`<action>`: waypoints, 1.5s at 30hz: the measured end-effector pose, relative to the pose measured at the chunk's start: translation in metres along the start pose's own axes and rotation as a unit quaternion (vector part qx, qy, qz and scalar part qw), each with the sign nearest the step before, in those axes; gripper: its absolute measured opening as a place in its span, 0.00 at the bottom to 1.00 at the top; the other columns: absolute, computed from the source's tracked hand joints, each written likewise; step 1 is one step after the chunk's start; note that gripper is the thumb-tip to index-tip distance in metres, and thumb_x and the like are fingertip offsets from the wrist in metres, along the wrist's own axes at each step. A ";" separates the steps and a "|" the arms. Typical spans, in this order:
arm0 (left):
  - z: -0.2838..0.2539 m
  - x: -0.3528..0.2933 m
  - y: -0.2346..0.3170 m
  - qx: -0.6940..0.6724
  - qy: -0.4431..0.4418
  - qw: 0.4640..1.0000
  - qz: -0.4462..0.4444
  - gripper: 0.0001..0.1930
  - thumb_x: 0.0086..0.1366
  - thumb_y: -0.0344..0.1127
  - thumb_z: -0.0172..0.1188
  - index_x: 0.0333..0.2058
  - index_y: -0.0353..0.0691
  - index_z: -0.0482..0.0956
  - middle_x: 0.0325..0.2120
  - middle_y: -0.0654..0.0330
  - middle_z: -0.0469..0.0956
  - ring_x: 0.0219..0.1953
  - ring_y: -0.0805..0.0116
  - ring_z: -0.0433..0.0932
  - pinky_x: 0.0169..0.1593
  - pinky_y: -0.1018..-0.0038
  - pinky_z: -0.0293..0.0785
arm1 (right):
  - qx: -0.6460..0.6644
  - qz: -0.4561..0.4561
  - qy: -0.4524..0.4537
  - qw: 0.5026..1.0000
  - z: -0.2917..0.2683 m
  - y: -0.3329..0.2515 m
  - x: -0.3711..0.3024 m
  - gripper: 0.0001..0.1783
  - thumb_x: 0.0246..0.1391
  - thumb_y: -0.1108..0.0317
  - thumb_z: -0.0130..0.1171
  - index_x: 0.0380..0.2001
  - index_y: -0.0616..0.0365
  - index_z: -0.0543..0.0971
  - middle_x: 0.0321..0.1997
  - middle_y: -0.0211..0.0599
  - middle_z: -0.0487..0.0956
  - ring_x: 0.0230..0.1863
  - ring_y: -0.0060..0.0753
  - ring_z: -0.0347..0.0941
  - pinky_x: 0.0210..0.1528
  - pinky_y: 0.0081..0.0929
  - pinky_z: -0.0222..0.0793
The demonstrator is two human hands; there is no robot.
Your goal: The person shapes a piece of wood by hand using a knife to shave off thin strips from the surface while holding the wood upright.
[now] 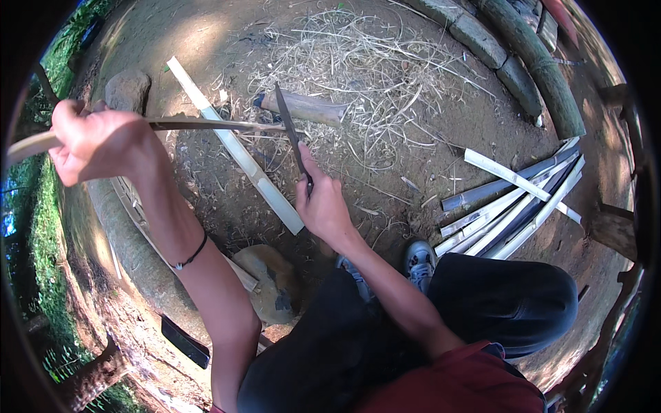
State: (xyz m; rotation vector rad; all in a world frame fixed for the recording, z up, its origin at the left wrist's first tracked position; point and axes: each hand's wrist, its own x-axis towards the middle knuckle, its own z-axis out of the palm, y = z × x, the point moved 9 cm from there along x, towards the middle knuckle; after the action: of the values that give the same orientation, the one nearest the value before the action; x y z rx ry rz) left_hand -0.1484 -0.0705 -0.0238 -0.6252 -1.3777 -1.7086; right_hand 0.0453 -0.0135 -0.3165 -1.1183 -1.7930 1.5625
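Note:
My left hand (107, 141), raised at the far left, is closed round a long thin bamboo strip (206, 124). The strip runs to the right across the view, and its other end meets the blade of a knife (283, 107). My right hand (323, 210) grips the knife's handle near the middle, with the blade pointing up and away from me. Under the strip, a pale split length of bamboo (255, 172) lies slantwise on the ground. Just beyond the blade lies a short piece of bamboo or wood (306, 109).
Thin shavings (372, 65) cover the ground at the far middle. Split bamboo lengths (509, 199) lie stacked at right, below a thick log (544, 69) and a row of stone blocks (478, 43). A stone (265, 279) and a dark phone-like slab (184, 341) lie lower left.

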 end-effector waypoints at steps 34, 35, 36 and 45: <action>-0.039 0.022 -0.044 0.032 0.127 0.980 -0.151 0.19 0.46 0.28 0.57 0.33 0.31 0.56 0.23 0.51 0.68 0.18 0.54 0.71 0.19 0.62 0.69 | -0.006 0.010 0.002 1.000 0.015 0.065 0.033 0.39 0.56 0.79 0.50 0.72 0.56 0.57 0.18 0.59 0.76 0.20 0.59 0.76 0.29 0.49 0.73; -0.044 0.032 -0.051 0.030 0.136 0.981 -0.136 0.21 0.46 0.27 0.56 0.34 0.30 0.54 0.23 0.50 0.69 0.19 0.54 0.72 0.19 0.61 0.70 | -0.003 -0.007 0.000 1.000 0.015 0.059 0.017 0.39 0.56 0.78 0.51 0.72 0.58 0.56 0.18 0.59 0.76 0.19 0.59 0.76 0.29 0.51 0.73; -0.048 0.040 -0.058 0.044 0.126 0.983 -0.123 0.20 0.46 0.27 0.56 0.33 0.30 0.54 0.22 0.50 0.68 0.19 0.54 0.73 0.19 0.61 0.70 | 0.000 -0.023 -0.001 1.000 0.015 0.053 0.003 0.39 0.56 0.78 0.51 0.72 0.60 0.55 0.17 0.58 0.76 0.19 0.59 0.76 0.29 0.52 0.73; -0.059 0.060 -0.062 0.003 0.116 0.976 -0.184 0.04 0.32 0.24 0.50 0.13 0.35 0.65 0.17 0.47 0.71 0.15 0.57 0.70 0.19 0.63 0.75 | -0.023 0.008 -0.007 1.000 -0.001 0.049 0.007 0.36 0.56 0.78 0.51 0.70 0.59 0.60 0.19 0.61 0.77 0.20 0.60 0.77 0.29 0.51 0.73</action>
State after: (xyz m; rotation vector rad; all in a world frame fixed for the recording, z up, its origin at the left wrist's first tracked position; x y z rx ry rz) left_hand -0.2250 -0.1413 -0.0260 -0.1601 -1.3891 -1.9936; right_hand 0.0548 -0.0072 -0.3646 -1.1490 -1.8428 1.5492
